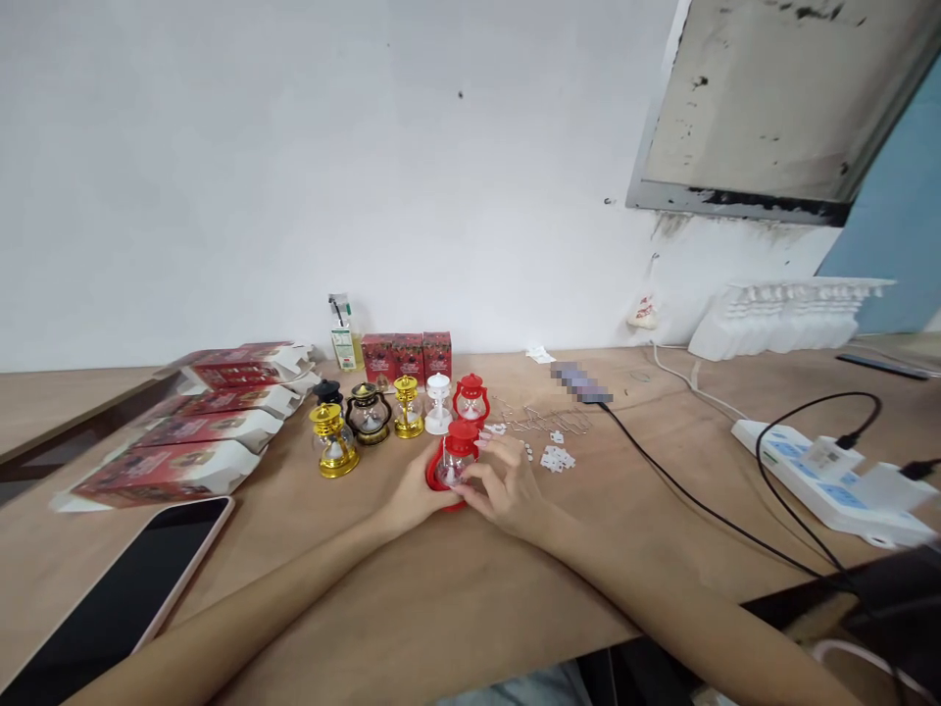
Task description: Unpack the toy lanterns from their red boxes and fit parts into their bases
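Observation:
A small red lantern (462,438) with a clear globe stands upright between my hands, near the middle of the table. My left hand (416,495) is closed round its lower left side. From the right, my right hand (507,480) grips the same lantern, thumb and fingers bent against its globe and top; any small part under these fingertips is hidden. Behind it stand another red lantern (471,397), a white lantern (439,404) and a gold lantern (409,407). Further left are a bronze-black lantern (369,414), a second gold lantern (334,441) and a black lantern (327,392).
Flattened red boxes (176,471) and a phone (124,588) lie at left. Upright red boxes (393,361) and a bottle (344,338) stand behind. Wire handles (544,420) and white pieces (557,458) lie right of my hands. A power strip (823,480) trails black cables.

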Motion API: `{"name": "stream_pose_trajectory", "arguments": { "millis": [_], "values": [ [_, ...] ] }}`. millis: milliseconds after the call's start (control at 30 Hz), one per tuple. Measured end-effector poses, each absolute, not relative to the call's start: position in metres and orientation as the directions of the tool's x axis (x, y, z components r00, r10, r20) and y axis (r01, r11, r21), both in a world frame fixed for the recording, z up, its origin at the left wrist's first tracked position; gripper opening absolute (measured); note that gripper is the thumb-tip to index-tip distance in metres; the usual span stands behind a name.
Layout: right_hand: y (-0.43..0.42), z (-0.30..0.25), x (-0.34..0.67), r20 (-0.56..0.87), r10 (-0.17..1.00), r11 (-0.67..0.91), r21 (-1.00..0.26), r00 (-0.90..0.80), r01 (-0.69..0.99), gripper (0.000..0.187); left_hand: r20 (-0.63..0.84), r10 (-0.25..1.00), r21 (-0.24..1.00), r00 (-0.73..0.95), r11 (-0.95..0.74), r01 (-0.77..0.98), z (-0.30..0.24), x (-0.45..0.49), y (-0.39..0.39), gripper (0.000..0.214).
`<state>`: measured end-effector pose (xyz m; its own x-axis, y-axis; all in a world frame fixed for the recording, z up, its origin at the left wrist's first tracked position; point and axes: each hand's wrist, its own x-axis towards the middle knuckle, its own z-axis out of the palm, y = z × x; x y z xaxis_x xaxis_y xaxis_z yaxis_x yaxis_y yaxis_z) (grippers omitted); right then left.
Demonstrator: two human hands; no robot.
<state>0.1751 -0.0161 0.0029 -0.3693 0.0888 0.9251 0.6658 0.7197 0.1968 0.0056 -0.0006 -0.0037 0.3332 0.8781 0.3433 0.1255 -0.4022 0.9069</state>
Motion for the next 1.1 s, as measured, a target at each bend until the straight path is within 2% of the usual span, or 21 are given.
{"name": "stream_pose_trajectory", "arguments": {
  "millis": [200, 400, 533, 700, 800, 900, 1000, 1100],
  "values": [
    [-0.019, 0.001, 0.176, 0.900, 0.183, 0.732, 0.143, -0.395, 0.666, 0.011, 0.375, 0.873, 0.865, 0.313, -0.450, 0.220, -0.002, 0.003, -0.002, 0.052],
    [-0.018, -0.004, 0.179, 0.910, 0.257, 0.676, 0.072, -0.325, 0.734, 0.018, 0.347, 0.892, 0.852, 0.288, -0.428, 0.300, 0.000, 0.005, -0.005, 0.050],
    [-0.018, -0.005, 0.181, 0.880, 0.326, 0.677, 0.038, -0.346, 0.735, 0.013, 0.377, 0.869, 0.792, 0.322, -0.482, 0.375, 0.004, 0.006, -0.011, 0.046],
    [-0.018, -0.003, 0.183, 0.882, 0.294, 0.719, 0.050, -0.368, 0.693, 0.019, 0.399, 0.863, 0.792, 0.310, -0.495, 0.358, 0.005, 0.005, -0.016, 0.061],
    [-0.014, 0.003, 0.191, 0.911, 0.254, 0.758, 0.021, -0.325, 0.652, 0.024, 0.373, 0.873, 0.803, 0.315, -0.474, 0.362, 0.005, 0.006, -0.017, 0.052],
    [-0.006, 0.012, 0.206, 0.947, 0.274, 0.737, -0.095, -0.168, 0.669, 0.022, 0.344, 0.874, 0.805, 0.342, -0.462, 0.372, 0.007, 0.006, -0.018, 0.047],
    [0.002, 0.023, 0.219, 0.920, 0.391, 0.681, -0.293, 0.005, 0.671, 0.023, 0.308, 0.842, 0.794, 0.442, -0.484, 0.368, 0.009, 0.006, -0.019, 0.050],
    [0.006, 0.029, 0.220, 0.793, 0.606, 0.696, -0.487, -0.066, 0.528, 0.031, 0.287, 0.793, 0.787, 0.538, -0.515, 0.340, 0.011, 0.004, -0.021, 0.051]
  ]
}}
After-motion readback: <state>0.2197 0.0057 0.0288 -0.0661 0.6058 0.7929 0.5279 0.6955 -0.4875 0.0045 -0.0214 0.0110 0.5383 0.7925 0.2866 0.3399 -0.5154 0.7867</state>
